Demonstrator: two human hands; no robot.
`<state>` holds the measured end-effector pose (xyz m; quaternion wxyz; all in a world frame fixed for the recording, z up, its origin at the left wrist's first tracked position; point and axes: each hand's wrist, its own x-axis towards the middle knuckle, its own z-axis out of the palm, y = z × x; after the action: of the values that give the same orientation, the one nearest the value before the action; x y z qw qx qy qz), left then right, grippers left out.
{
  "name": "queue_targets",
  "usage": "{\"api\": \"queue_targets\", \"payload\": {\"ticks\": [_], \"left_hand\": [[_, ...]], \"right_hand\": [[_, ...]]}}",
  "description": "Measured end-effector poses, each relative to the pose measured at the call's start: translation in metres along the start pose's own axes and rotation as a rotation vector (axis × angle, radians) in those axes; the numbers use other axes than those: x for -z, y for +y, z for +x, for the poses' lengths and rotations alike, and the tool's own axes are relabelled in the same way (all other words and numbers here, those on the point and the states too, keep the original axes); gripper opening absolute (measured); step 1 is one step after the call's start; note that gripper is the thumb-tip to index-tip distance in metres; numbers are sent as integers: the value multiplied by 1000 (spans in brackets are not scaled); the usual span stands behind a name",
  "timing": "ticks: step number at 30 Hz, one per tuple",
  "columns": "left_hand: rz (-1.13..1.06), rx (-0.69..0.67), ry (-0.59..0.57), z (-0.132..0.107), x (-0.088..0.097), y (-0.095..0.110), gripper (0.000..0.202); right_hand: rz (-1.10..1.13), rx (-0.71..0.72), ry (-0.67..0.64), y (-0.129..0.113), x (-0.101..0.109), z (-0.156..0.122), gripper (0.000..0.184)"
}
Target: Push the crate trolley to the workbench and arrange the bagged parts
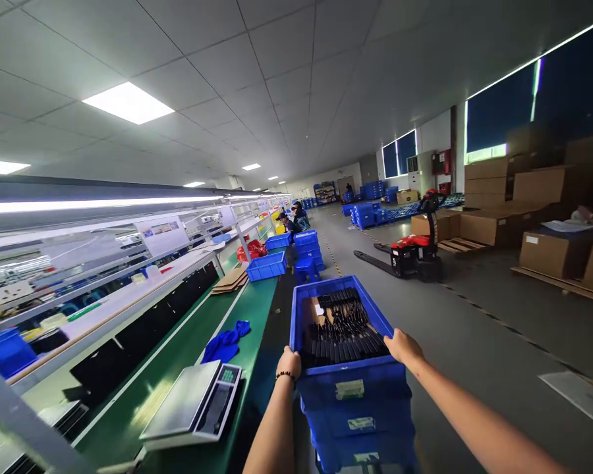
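A stack of blue plastic crates stands right in front of me, and its top crate [348, 374] is filled with rows of black parts [346, 329] with thin cables or leads; their exact kind is unclear. Closed around the left rim of that crate is my left hand [289, 363], a dark bead bracelet at its wrist. My right hand [402, 345] grips the opposite rim, fingers curled over the edge and partly hidden. Some brown cardboard [308, 309] shows inside the crate beside the parts.
Along the left runs a green workbench [165, 388] with a weighing scale [192, 401], a blue cloth [226, 341] and flat cardboard sheets [230, 280]. More blue crates [309, 247] and seated people are ahead. A red pallet jack [410, 253] and cardboard boxes [548, 253] stand to the right.
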<state>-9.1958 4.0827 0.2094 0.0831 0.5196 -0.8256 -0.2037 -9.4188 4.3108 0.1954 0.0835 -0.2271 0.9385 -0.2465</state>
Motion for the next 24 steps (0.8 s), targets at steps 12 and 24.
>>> {"api": "queue_targets", "payload": {"ticks": [12,24], "left_hand": [[33,8,-19,268,-11,86,22],[29,94,21,479,-19,177,21]], "right_hand": [[36,-3,1,-84,-33,276,36],[58,82,-39,-159,-46,520,29]]}}
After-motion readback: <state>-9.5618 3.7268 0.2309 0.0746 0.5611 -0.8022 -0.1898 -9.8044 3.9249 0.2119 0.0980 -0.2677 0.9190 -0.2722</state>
